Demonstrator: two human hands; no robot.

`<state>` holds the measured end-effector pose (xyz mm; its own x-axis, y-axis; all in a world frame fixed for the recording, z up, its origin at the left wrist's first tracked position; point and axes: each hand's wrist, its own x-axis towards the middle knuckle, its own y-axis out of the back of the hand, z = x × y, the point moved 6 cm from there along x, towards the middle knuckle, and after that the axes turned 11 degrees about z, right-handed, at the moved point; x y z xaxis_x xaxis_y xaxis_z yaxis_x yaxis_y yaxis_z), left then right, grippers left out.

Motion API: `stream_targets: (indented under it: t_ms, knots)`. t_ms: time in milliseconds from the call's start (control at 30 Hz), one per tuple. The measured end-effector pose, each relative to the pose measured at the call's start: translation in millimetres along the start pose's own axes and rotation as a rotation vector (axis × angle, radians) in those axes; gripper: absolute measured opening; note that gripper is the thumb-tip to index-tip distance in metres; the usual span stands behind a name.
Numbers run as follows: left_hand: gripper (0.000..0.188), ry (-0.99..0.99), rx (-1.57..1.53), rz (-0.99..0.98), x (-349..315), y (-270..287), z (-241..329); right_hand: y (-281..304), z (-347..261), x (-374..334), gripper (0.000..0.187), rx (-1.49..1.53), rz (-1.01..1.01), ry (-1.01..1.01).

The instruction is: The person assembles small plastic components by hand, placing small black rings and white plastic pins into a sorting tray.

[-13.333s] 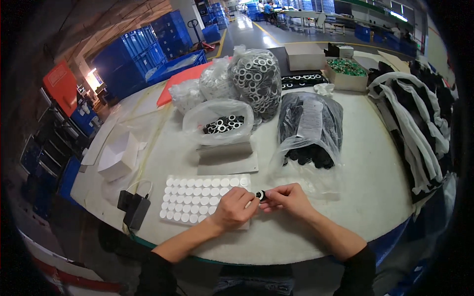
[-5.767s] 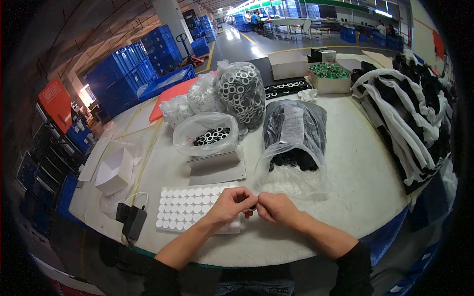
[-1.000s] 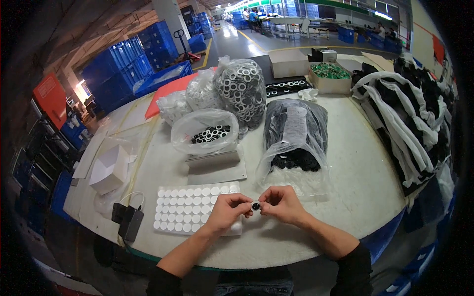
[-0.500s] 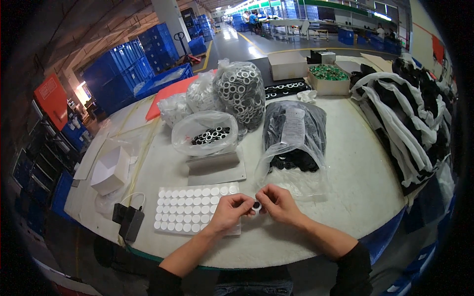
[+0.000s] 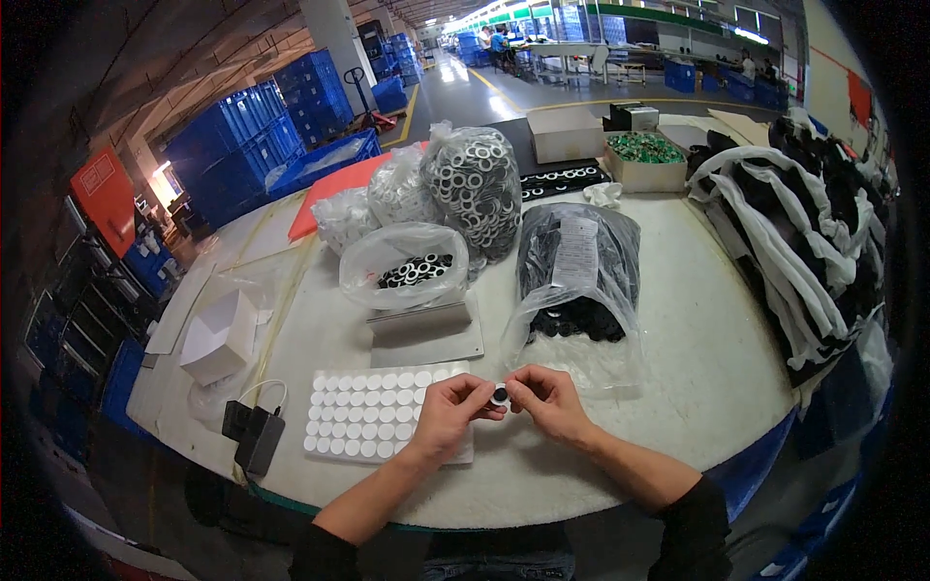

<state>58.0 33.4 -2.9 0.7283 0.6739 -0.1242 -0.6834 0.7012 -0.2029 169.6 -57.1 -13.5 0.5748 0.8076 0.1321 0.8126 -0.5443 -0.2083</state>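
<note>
Between my two hands is a small white round piece with a black centre (image 5: 500, 395). My left hand (image 5: 453, 412) pinches it from the left with thumb and fingers. From the right, my right hand (image 5: 550, 405) closes its fingertips on the other edge. Under and beside my left wrist lies a white sheet of round white discs (image 5: 356, 414) set in rows. Beyond my hands stand an open plastic bag of black-and-white rings (image 5: 417, 271) and a grey metal stand (image 5: 424, 334). A large clear bag of black parts (image 5: 578, 281) opens toward my right hand.
Behind are bulging bags of rings (image 5: 472, 184), a white box (image 5: 565, 133) and a carton of green parts (image 5: 645, 160). Black and white fabric (image 5: 790, 242) is heaped at the right. A small open box (image 5: 221, 336) and a black power adapter (image 5: 259, 439) lie left.
The small round piece has tilted, so its black centre faces up toward me more. My hands have shifted only slightly around it.
</note>
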Motion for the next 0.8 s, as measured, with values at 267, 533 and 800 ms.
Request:
stream_targets:
  t_ms: [267,533,800]
  knots:
    - [0.014,-0.027,0.070,-0.061,-1,-9,-4,8,3,0,0.019,-0.076,0.115,0.125]
    - [0.008,-0.097,0.287,-0.199,-7,-2,-10,-7,-17,1,0.022,-0.463,-0.339,0.104]
    - [0.010,-0.352,0.242,0.150,50,59,72,59,-11,60,0.015,-1.050,0.362,0.528]
